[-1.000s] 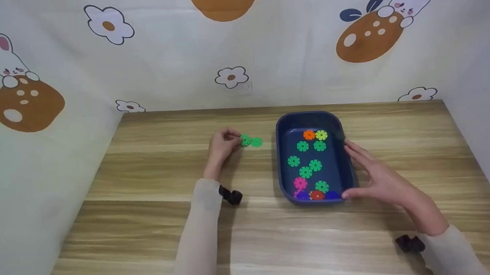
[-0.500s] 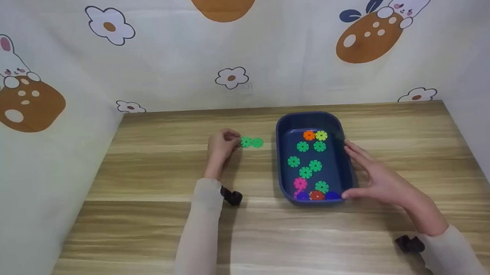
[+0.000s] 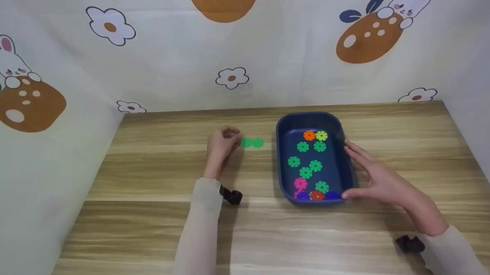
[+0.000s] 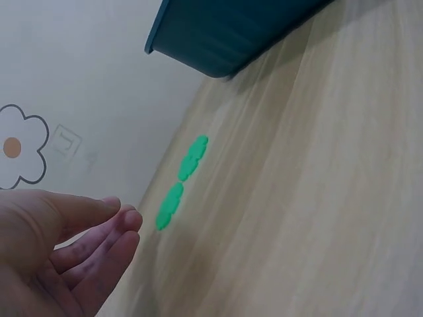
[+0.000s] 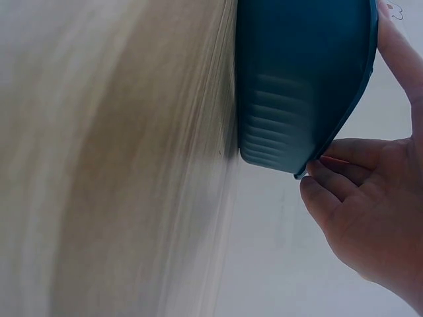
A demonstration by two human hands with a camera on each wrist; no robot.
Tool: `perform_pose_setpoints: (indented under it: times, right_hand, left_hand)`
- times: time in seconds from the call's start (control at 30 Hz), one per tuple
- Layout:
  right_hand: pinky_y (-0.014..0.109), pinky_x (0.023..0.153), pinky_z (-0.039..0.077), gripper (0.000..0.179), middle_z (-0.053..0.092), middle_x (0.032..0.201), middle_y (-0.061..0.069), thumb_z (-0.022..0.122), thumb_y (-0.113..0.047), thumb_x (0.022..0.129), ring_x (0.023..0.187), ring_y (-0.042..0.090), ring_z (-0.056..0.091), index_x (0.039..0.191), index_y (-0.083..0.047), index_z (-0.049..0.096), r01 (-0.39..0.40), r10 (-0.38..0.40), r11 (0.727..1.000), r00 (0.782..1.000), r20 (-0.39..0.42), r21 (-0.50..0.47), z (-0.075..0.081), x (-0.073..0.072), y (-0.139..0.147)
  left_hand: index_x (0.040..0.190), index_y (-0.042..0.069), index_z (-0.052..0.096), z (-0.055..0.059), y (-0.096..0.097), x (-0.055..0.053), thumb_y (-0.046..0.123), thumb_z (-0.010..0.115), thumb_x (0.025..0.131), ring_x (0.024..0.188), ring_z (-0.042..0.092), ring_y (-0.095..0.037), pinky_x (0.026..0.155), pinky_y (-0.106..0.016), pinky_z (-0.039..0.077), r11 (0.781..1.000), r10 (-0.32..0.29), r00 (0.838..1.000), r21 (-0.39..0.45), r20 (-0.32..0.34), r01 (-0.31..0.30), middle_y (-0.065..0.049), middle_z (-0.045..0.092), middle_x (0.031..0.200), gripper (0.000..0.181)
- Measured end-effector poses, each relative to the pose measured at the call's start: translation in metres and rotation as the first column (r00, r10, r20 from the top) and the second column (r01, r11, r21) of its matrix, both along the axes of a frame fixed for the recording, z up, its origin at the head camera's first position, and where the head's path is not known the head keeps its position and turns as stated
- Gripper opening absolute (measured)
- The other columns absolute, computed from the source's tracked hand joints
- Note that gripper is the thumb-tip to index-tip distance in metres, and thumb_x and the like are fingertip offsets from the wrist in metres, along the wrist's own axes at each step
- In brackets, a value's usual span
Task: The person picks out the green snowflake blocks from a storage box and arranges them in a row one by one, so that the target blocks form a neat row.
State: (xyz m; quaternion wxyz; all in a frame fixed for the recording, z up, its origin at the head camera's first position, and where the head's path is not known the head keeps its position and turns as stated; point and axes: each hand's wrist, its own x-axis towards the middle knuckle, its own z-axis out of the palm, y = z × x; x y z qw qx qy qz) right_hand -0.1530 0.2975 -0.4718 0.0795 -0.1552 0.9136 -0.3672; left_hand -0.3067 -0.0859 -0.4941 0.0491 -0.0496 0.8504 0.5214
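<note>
Two green snowflake-shaped plastic discs [image 3: 252, 142] lie end to end, touching or nearly so, on the table left of the blue bin. My left hand [image 3: 223, 144] hovers just left of them. In the left wrist view its thumb and fingertips are close together with nothing between them, a small gap away from the discs [image 4: 170, 206]. My right hand [image 3: 381, 180] touches the right side of the dark blue bin [image 3: 280, 161], fingers and thumb spread along its rim. Seen from the right wrist, the fingertips meet the rim's outer edge [image 5: 377, 39].
Inside the bin lie several snowflake discs, mostly green [image 3: 293, 161], with an orange one [image 3: 309, 135], a yellow-green one [image 3: 321, 136], a pink one [image 3: 300, 183], and red and blue ones along the near wall. A patterned cloth [image 3: 169, 64] stands behind the wooden table [image 3: 156, 232].
My left fingers have let go of the left green disc and lifted slightly away from it. The discs have shifted very little. My right hand stays at the bin.
</note>
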Motion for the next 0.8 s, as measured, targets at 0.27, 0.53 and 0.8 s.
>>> perform_pose_setpoints:
  times: [0.27,0.53,0.8]
  right_hand:
    - [0.067,0.114,0.029,0.113,0.013,0.169,0.008,0.089,-0.040,0.071,0.151,0.044,0.022,0.157,-0.005,0.025,0.004,-0.004,1.000,1.000,0.007,0.009,0.001,0.001,0.000]
    - [0.067,0.113,0.030,0.113,0.014,0.168,0.009,0.089,-0.040,0.070,0.150,0.044,0.023,0.157,-0.005,0.025,-0.001,0.001,1.000,1.000,-0.008,0.014,0.001,0.000,0.000]
    - [0.066,0.112,0.032,0.113,0.013,0.169,0.008,0.089,-0.041,0.071,0.149,0.044,0.027,0.158,-0.007,0.024,0.005,-0.005,1.000,1.000,0.006,0.012,0.001,0.000,0.000]
  left_hand:
    - [0.111,0.006,0.071,0.008,0.006,0.001,0.018,0.068,0.094,0.097,0.069,-0.019,0.077,-0.024,0.054,1.000,-0.019,1.000,0.003,-0.015,0.019,-0.011,0.074,0.109,0.021]
    - [0.112,-0.001,0.071,0.014,0.012,0.002,0.013,0.067,0.094,0.094,0.071,-0.020,0.083,-0.027,0.057,0.997,-0.043,0.997,0.056,-0.064,0.047,-0.015,0.074,0.105,0.023]
    - [0.116,-0.004,0.068,0.024,0.020,0.005,0.007,0.067,0.093,0.095,0.071,-0.021,0.086,-0.028,0.059,0.981,-0.065,0.996,0.177,-0.054,0.073,-0.018,0.073,0.107,0.026]
